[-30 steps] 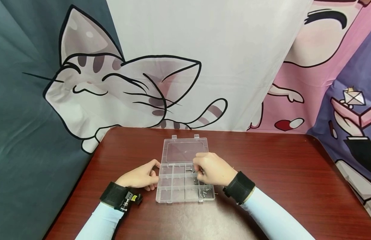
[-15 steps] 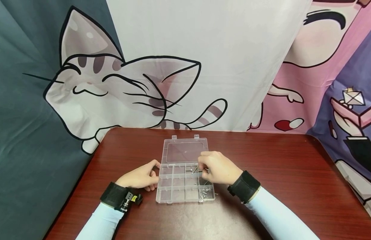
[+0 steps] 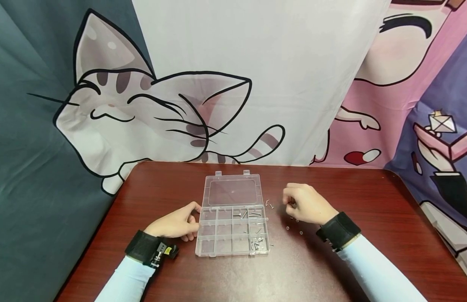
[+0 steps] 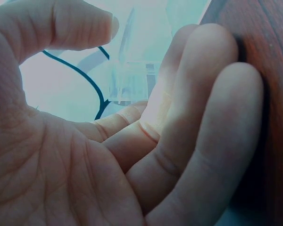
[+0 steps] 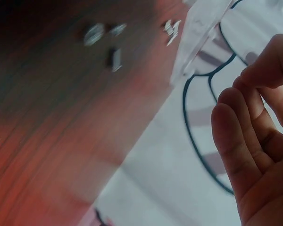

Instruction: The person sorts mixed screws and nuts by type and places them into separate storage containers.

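Observation:
A clear plastic compartment box (image 3: 224, 228) lies on the table, its lid (image 3: 233, 191) laid back. Screws (image 3: 254, 214) sit in its right-hand compartments. At the box's left edge, my left hand (image 3: 174, 222) rests with thumb and index finger against the side; the left wrist view shows its fingers loosely bent near the tabletop. My right hand (image 3: 306, 203) is over the table right of the box, fingers curled. In the right wrist view its thumb and fingertips (image 5: 225, 117) come together, with nothing visible between them. Small nuts (image 3: 288, 228) lie just below that hand.
A couple of loose screws (image 3: 271, 206) lie beside the box's right edge. Another small metal piece (image 3: 271, 245) is at its lower right corner. The brown table (image 3: 225, 281) ends at a printed cloth backdrop (image 3: 293, 84).
My right hand has moved right, off the box's right-hand compartments, uncovering the screws there and the loose nuts on the table. My left hand stays at the box's left edge.

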A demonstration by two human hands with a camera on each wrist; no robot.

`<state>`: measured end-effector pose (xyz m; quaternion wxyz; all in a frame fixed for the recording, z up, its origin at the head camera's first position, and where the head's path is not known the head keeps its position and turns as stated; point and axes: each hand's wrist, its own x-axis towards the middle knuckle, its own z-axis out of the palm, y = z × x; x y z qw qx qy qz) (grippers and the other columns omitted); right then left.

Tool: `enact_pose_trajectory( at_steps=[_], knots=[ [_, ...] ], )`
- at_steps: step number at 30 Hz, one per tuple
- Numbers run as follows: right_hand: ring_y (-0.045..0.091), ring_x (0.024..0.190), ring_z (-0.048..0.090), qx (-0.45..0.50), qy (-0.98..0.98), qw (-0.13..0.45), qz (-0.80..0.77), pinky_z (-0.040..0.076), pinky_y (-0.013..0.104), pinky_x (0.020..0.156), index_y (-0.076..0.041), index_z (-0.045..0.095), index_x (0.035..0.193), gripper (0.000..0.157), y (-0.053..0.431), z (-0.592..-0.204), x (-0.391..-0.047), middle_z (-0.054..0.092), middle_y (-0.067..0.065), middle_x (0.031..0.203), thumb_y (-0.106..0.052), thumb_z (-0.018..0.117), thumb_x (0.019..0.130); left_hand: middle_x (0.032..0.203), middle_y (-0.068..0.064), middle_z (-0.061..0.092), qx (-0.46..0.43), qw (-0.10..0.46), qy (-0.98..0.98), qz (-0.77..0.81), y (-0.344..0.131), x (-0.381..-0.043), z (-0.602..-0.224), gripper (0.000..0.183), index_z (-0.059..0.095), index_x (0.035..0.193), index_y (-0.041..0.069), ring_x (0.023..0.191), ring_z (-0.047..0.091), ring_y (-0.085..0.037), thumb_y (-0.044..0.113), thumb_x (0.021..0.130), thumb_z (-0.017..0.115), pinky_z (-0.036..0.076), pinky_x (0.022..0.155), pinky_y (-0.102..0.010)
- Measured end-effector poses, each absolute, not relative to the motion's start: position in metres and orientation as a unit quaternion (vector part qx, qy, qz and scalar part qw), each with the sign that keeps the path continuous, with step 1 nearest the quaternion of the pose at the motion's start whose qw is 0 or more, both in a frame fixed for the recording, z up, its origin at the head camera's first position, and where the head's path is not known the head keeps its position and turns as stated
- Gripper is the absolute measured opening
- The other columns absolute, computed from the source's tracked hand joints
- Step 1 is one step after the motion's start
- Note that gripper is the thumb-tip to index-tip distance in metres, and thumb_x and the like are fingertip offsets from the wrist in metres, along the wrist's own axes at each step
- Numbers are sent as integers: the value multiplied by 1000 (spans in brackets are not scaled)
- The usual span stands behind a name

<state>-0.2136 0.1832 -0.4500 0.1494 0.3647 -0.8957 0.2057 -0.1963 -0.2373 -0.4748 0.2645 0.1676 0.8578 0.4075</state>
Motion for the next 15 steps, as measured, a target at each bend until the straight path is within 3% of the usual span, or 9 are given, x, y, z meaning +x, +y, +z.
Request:
enact_pose_trajectory(
  at_steps=[15],
  knots=[
    [6,69,53,353,-913,99,181,48,25,64,-20,69,83,17,210,-476,-200,54,-11,81,-12,76,70,72,-11,61,169,265,856,411,-237,-196,-475,48,40,131,2,65,66,-25,13,87,57,56,58,-38]
  ],
)
